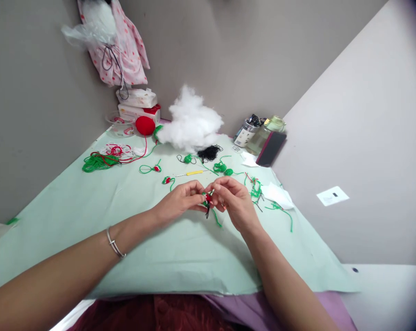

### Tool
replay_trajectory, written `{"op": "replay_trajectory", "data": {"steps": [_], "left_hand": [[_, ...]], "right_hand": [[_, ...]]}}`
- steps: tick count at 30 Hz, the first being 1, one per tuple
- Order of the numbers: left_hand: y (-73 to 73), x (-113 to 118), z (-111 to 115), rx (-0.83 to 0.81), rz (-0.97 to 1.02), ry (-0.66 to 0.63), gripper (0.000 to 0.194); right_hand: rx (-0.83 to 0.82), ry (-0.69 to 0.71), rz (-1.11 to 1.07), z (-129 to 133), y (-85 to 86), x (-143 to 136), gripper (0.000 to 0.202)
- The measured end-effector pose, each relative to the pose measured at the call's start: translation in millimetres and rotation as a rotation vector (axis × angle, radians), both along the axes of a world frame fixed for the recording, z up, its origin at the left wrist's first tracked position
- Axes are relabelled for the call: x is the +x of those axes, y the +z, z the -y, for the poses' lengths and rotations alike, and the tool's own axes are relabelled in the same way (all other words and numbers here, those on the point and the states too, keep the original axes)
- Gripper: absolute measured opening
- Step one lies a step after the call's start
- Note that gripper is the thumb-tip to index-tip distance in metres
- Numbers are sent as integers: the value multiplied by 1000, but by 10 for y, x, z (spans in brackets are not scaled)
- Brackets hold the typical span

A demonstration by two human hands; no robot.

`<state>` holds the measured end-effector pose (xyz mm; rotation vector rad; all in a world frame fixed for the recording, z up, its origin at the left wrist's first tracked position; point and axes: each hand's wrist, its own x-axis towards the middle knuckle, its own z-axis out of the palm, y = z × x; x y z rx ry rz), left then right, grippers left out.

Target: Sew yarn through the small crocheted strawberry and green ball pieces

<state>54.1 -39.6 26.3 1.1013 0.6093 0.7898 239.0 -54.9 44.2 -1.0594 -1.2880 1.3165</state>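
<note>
One small red-and-green crochet piece, black thread dangling, was pinched in the left hand over pale green cloth. Right hand close against it; its grip could not be told. Beyond lay a yellow-handled hook, black yarn, white stuffing. Rightward, a phone partly hid a bottle.

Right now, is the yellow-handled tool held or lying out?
Lying out: the yellow-handled tool rests on the pale green cover, apart from the left hand and right hand.
</note>
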Motion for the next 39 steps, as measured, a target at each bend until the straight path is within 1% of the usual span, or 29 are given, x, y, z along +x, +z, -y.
{"op": "replay_trajectory", "data": {"steps": [3,7,10,12,13,14,17,18,19,23,25,31,35,39], "left_hand": [[11,5,13,-45,37,-2,23],[-7,1,-4,-16,50,26,25],[-33,-2,-26,3,35,-11,26],[-55,-3,-35,5,26,-42,26],[-66,-3,-38,3,29,-54,26],[-76,-4,-41,0,36,-62,25],[-96,-10,-49,-15,60,-68,24],[-100,-12,-52,-22,62,-69,24],[-102,-15,-55,-29,59,-75,24],[-100,-17,-61,-55,33,-108,24],[-87,-18,-63,-76,32,-95,25],[-18,-43,-85,-174,77,-24,28],[-4,-51,-95,-187,59,1,26],[-10,-52,-89,-169,51,1,26]], "right_hand": [[31,-17,82,7,4,2,21],[143,-15,218,4,29,-8,21],[173,-84,199,-21,39,3,19],[118,-139,100,-38,42,18,18],[72,-139,39,-43,45,23,19],[19,-113,-19,-45,50,27,21],[-133,42,-133,-43,81,40,28],[-157,67,-157,-48,96,55,29],[-159,61,-182,-59,112,79,30],[-57,-135,-314,-150,171,253,35],[-24,-195,-322,-196,182,332,37],[4,-240,-285,-234,137,379,37],[-5,-244,-281,-237,117,379,36],[-11,-284,-340,-252,134,400,37]]}}
